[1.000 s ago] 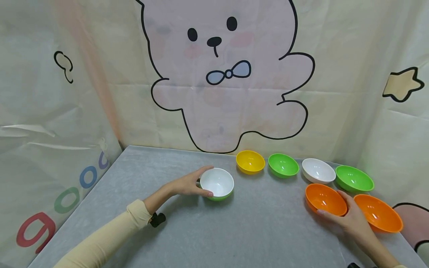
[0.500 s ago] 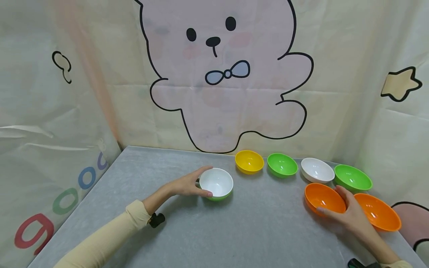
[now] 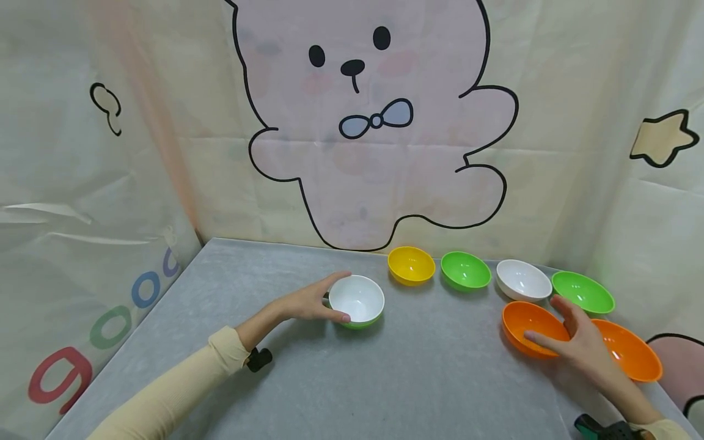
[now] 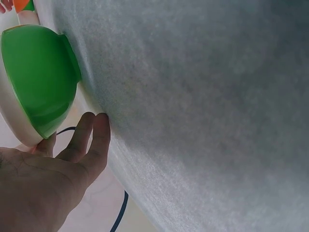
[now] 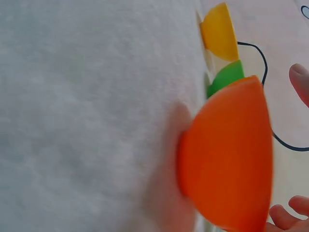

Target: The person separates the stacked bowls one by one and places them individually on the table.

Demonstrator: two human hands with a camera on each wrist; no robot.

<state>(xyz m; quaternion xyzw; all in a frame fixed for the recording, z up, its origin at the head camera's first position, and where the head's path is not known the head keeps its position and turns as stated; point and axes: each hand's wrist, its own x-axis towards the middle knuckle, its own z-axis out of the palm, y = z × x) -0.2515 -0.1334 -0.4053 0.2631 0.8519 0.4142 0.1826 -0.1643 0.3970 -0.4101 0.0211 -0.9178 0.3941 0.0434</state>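
Observation:
My left hand (image 3: pixel 319 300) grips the side of a white bowl (image 3: pixel 357 298), thumb at its near rim and fingers round the far side. That bowl appears nested in a green bowl (image 4: pixel 41 72) standing on the table; two fingertips touch or nearly touch the cloth in the left wrist view. My right hand (image 3: pixel 580 342) is spread above an orange bowl (image 3: pixel 528 330), partly covering its right side in the head view. In the right wrist view the thumb (image 5: pixel 301 82) is apart from this orange bowl (image 5: pixel 231 154), and the fingertips (image 5: pixel 285 217) show near its lower rim.
A yellow bowl (image 3: pixel 411 266), a green bowl (image 3: pixel 465 271), a white bowl (image 3: pixel 522 280) and another green bowl (image 3: pixel 584 292) line the back right of the grey table (image 3: pixel 429 379). A second orange bowl (image 3: pixel 632 351) stands at the right edge. A printed curtain hangs behind.
My right hand has loosened from the orange bowl and lifted slightly, its thumb and fingers now off the rim. The left hand and its bowl have stayed put.

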